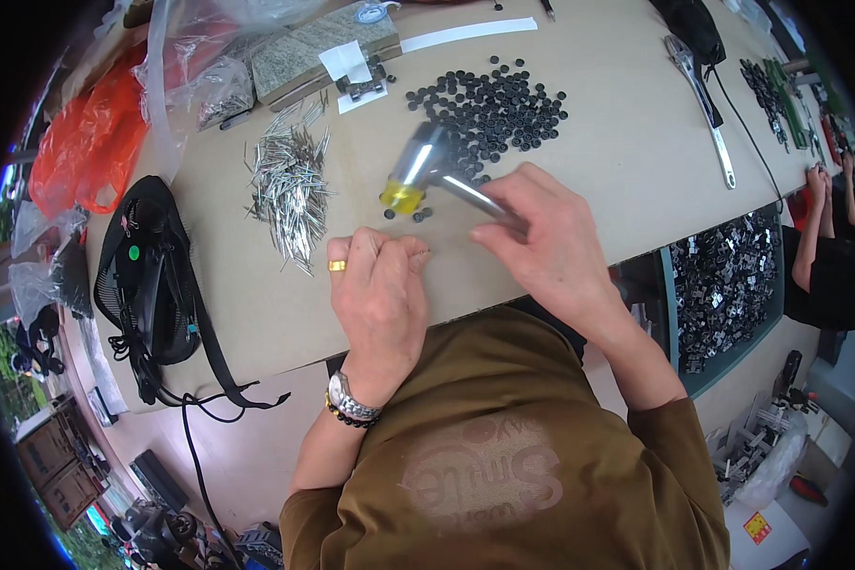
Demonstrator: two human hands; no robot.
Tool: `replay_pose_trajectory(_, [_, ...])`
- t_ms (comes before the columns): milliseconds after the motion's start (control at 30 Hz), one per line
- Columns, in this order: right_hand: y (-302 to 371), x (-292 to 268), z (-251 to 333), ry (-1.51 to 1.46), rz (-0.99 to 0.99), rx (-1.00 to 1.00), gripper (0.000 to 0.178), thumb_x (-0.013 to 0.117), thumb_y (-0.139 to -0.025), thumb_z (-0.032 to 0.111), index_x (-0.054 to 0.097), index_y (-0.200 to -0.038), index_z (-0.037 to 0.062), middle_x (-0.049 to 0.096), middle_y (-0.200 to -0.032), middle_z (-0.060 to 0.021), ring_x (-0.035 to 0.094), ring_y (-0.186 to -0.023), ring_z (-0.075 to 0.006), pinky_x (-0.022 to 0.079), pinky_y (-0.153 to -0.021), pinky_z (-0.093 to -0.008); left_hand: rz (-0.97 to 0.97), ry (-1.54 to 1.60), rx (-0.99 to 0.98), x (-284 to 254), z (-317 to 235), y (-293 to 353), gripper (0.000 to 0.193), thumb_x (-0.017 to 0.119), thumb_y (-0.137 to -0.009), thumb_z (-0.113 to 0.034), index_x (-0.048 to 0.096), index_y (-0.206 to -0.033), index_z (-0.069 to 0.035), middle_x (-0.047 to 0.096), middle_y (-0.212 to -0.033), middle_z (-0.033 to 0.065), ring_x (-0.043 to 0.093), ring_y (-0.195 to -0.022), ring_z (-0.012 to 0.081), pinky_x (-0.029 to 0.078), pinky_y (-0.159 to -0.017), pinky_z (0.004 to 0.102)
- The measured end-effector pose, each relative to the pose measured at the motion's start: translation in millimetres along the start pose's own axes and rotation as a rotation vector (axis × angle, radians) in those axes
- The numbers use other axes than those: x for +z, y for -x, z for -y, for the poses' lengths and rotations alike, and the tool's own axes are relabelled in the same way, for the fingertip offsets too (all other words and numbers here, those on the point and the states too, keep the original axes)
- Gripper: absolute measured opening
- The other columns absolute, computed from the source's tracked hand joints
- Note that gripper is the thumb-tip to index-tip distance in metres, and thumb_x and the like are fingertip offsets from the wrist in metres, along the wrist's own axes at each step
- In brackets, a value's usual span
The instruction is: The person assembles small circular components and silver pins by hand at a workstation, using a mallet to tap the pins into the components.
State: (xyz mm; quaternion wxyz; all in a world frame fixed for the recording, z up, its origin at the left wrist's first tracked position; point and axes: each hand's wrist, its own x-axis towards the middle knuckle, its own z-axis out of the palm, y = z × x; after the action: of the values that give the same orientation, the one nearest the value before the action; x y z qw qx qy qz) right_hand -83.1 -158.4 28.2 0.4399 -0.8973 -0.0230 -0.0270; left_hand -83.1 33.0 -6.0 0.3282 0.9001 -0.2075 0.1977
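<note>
My right hand [551, 249] is wrapped around the metal handle of a small hammer [420, 163]. The hammer's silver head, with a translucent yellow face, is raised above the table and blurred by motion. Just left of it, my left hand [382, 296] rests on the table with its fingers closed in a pinch. Whatever lies between those fingertips is hidden. A few small black round caps [422, 215] lie just beyond my left fingers, below the hammer head. Farther off spreads a large group of the same black caps [503, 109]. Left of my hands is a heap of thin silver metal pins [293, 190].
A grey stone-like block [328, 52] sits at the back with white paper [347, 65] against it. At left are a black mesh bag [147, 285] and red plastic bags [90, 138]. A wrench [703, 109] lies right, above a bin of dark metal parts [727, 285]. Another person's hands [817, 185] show far right.
</note>
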Motion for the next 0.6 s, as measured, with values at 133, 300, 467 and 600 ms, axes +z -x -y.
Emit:
replay_pose_trajectory(133, [-18.2,14.2,8.6,0.169,0.085,-0.1,0.018,0.074,-0.082,0.01,0.066,-0.097,0.0043,0.06,-0.092,-0.0127,0.065,-0.08,-0.037,0.052,-0.068,-0.0464,0.025,-0.063,0.027,-6.8,-0.1,5.7,0.021,0.076,-0.072,0.007,0.064,-0.087,-0.002,0.055,-0.081,0.0091,0.051,-0.078,0.0281,0.042,-0.07,0.0394])
replay_pose_trajectory(300, [-28.5,27.4,13.8,0.25,0.123,-0.089,0.02,0.075,-0.079,0.007,0.067,-0.097,0.0035,0.059,-0.091,-0.0102,0.063,-0.082,-0.0353,0.05,-0.071,-0.0449,0.017,0.054,0.0,-3.0,6.7,8.8,0.02,0.075,-0.074,0.007,0.065,-0.087,-0.003,0.055,-0.079,0.0083,0.05,-0.076,0.0275,0.041,-0.069,0.039])
replay_pose_trajectory(467, [-31.4,33.7,13.7,0.289,0.16,-0.089,0.018,0.075,-0.08,0.008,0.067,-0.096,0.0032,0.059,-0.092,-0.01,0.063,-0.082,-0.0357,0.05,-0.071,-0.0457,-0.004,0.125,-0.053,-6.4,9.3,8.9,0.016,0.076,-0.074,0.006,0.067,-0.083,-0.003,0.053,-0.074,0.0067,0.048,-0.071,0.0248,0.041,-0.067,0.0375])
replay_pose_trajectory(600, [-27.9,31.3,11.4,0.257,0.102,-0.129,0.017,0.076,-0.079,0.005,0.069,-0.094,0.0017,0.062,-0.089,-0.0103,0.064,-0.077,-0.0327,0.05,-0.069,-0.0421,0.001,0.199,-0.088,-7.8,12.1,8.8,0.014,0.077,-0.074,0.006,0.068,-0.081,-0.002,0.051,-0.071,0.0061,0.047,-0.069,0.023,0.04,-0.064,0.0358])
